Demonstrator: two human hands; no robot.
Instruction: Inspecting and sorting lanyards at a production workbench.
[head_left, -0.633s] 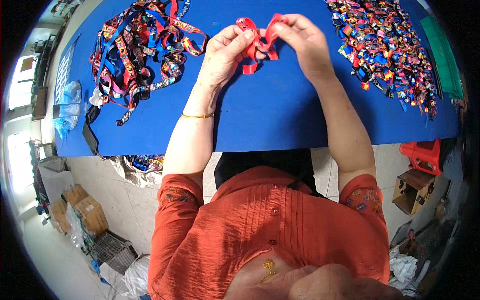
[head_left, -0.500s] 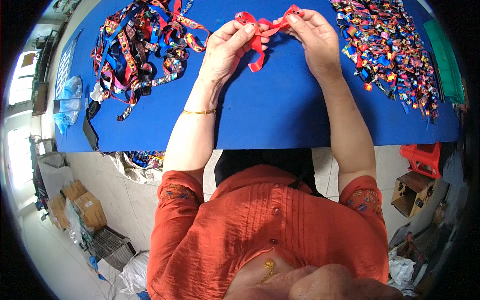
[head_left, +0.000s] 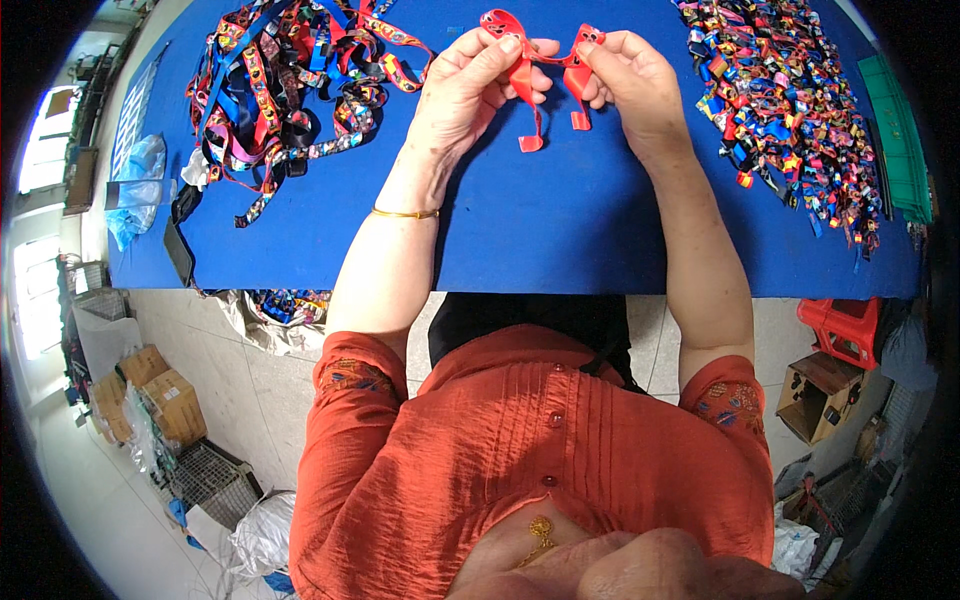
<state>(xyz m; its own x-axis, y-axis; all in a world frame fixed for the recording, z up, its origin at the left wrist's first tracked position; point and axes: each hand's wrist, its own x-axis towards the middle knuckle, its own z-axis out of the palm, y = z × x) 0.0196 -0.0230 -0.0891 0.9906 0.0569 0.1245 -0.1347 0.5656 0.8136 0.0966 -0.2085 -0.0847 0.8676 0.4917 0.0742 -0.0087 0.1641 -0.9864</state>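
Note:
A printed red ribbon is stretched between my two hands over the blue table. My left hand pinches one part of it between thumb and fingers, with a loop standing up above the thumb. My right hand pinches another part. Two tails hang down between the hands, the left one longer and folded at its tip. Whether the ribbon is knotted in the middle I cannot tell.
On the left of the blue table lies a tangled heap of patterned straps. A wide pile of small colourful ribbon pieces covers the right, beside a green tray. A red stool and cardboard boxes stand on the floor.
The ribbon's loops have been drawn into a different shape, and a second tail now hangs under my right hand. Both hands keep their pinch and have barely moved.

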